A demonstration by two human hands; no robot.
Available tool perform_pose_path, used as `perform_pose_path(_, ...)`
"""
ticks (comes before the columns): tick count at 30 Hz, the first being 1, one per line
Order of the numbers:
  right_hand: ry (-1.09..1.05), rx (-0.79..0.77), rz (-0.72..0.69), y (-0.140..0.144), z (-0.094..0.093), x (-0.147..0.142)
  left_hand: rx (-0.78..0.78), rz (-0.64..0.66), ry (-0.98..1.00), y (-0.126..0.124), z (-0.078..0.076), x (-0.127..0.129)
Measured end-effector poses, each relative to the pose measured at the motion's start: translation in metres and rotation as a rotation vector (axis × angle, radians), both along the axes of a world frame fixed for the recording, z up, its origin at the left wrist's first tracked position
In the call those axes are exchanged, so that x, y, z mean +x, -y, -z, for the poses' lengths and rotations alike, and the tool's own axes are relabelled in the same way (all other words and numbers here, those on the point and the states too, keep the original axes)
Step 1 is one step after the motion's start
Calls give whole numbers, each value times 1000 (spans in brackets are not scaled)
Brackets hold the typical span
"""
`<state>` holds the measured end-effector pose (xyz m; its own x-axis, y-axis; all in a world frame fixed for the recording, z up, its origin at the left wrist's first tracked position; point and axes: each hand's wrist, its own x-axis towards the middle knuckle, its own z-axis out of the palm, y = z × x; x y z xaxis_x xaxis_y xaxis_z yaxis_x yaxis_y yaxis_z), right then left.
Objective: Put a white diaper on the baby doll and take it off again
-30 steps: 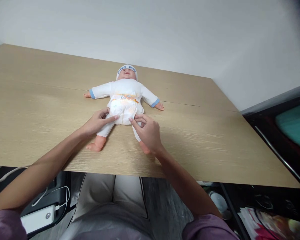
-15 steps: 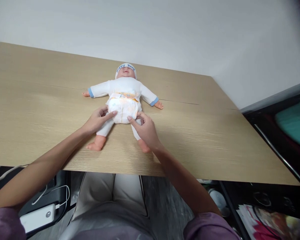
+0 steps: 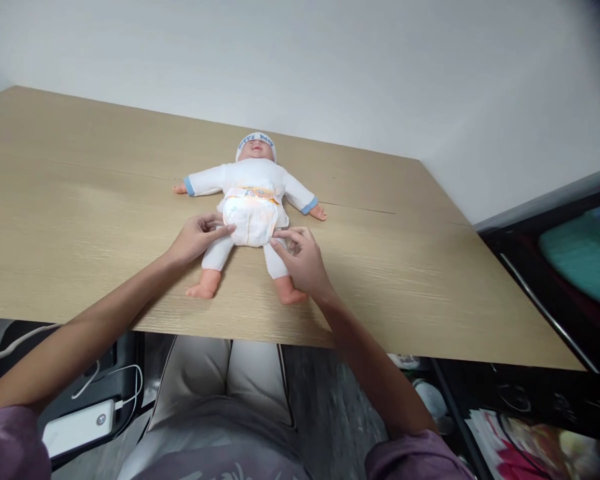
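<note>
Two hands, your left and right, pinch the diaper at the doll's hips; tug unevenly and it may slip askew.

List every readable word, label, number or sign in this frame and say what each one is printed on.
"Happy Baby": blue letters on the band of the white cap worn by the doll.
Print on the waistband of the diaper: coloured figures, too small to read as text.
Magazine or packaging under the table, lower right: blurred, unreadable.
Nothing else legible; the left hand and right hand at the diaper's leg edges carry no text.
</note>
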<state>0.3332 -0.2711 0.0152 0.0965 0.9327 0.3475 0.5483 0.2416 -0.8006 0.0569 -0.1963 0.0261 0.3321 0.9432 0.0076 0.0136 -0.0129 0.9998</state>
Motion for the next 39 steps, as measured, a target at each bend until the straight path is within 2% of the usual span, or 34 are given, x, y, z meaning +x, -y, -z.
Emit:
perform_pose_path(3,44,-5,-20,8,-5,23,72,28,-120,-8,-8,-19)
perform_pose_path(5,139,53,40,0,-8,44,219,-62,-286,-22,-12,-30)
perform_pose_path(8,325,161,151,-37,-6,72,511,-258,-637,-54,-12,-36)
perform_pose_path(10,434,155,193,-73,0,82,612,-323,-855,-81,-10,-31)
perform_pose_path(13,542,45,184,-126,10,80,588,-290,-1025,-120,-7,-18)
perform_pose_path(16,574,-72,221,-159,13,66,546,-237,-1106,-146,-12,-4)
perform_pose_path(18,555,-79,272,-167,10,58,525,-225,-1152,-148,-19,1)
perform_pose_path(20,519,-48,288,-161,2,55,498,-227,-1153,-134,-30,3)
perform_pose_path(22,489,-24,264,-141,-11,58,472,-248,-1113,-98,-43,0)
perform_pose_path(23,480,-16,236,-125,-19,61,458,-256,-1086,-71,-50,-4)
perform_pose_path(24,474,-7,194,-105,-29,65,448,-266,-1065,-38,-55,-8)
perform_pose_path(26,469,14,65,-54,-49,73,438,-245,-1019,44,-59,-18)
perform_pose_path(28,467,16,-68,10,-67,76,392,-155,-974,138,-49,-30)
perform_pose_path(31,453,-68,-197,113,-80,66,324,-59,-921,275,-9,-52)
perform_pose_path(33,473,-199,-270,173,-71,48,213,55,-901,342,23,-69)
perform_pose_path(35,470,-301,-302,217,-45,23,95,106,-920,384,49,-84)
perform_pose_path(37,488,-381,-284,242,-7,-1,-40,128,-952,403,64,-96)
perform_pose_path(39,467,-474,-241,249,35,-20,-149,155,-965,404,70,-102)
